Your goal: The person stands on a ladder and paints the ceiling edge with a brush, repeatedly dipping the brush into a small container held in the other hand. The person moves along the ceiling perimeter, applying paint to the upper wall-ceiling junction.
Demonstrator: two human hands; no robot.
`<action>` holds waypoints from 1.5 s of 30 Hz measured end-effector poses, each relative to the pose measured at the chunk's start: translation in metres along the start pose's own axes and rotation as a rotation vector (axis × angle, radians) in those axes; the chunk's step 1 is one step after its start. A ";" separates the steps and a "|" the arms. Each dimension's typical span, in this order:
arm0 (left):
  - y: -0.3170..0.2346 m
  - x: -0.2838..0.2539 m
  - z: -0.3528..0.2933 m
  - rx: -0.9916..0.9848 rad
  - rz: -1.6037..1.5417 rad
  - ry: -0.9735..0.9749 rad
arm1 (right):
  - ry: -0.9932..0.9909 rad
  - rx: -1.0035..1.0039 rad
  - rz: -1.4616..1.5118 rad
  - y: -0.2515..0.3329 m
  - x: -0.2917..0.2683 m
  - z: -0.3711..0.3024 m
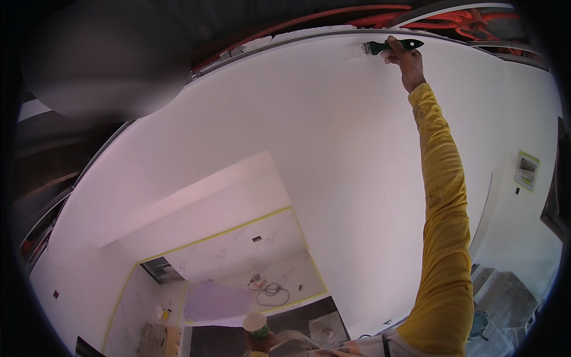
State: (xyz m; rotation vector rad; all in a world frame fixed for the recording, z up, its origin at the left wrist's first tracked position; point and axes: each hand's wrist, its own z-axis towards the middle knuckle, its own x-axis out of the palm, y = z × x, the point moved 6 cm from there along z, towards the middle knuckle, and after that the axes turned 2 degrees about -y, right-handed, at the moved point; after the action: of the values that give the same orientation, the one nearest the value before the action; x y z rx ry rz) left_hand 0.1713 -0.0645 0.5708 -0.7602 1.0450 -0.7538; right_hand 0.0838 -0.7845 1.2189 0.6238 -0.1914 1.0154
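My right arm, in a yellow sleeve, reaches up to the top of a white wall (pixel 351 149). In my right hand (pixel 406 61) is a flat paintbrush (pixel 376 47) with a dark green handle, held sideways with its bristle end pointing left. The bristles are at the wall just under its upper edge, beside a faint pinkish smear. Low in the view, my left hand (pixel 262 344) is closed round a paper cup (pixel 256 323) with a pale top and a green pattern. What the cup contains is not clear.
Below left, a marbled recess (pixel 238 241) is edged with yellow tape. A corded power tool (pixel 257 279) and purple sheeting (pixel 217 301) lie on its counter. Orange pipes (pixel 470 24) run above the wall. A taped wall panel (pixel 527 169) and grey steps (pixel 505 291) are at right.
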 end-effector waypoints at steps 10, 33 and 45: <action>0.003 0.000 -0.001 -0.028 -0.039 0.028 | -0.269 -0.461 -1.082 0.033 0.072 -0.062; 0.012 0.015 0.007 0.010 -0.124 0.110 | -0.144 -0.308 -0.720 0.031 0.057 -0.076; 0.030 0.024 0.010 0.003 -0.196 0.255 | 0.048 -0.384 -0.738 0.031 0.158 -0.143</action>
State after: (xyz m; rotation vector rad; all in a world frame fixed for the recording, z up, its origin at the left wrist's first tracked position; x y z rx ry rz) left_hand 0.1932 -0.0666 0.5383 -0.7856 1.2086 -1.0408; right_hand 0.1223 -0.5753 1.1827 0.2730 -0.0947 0.2652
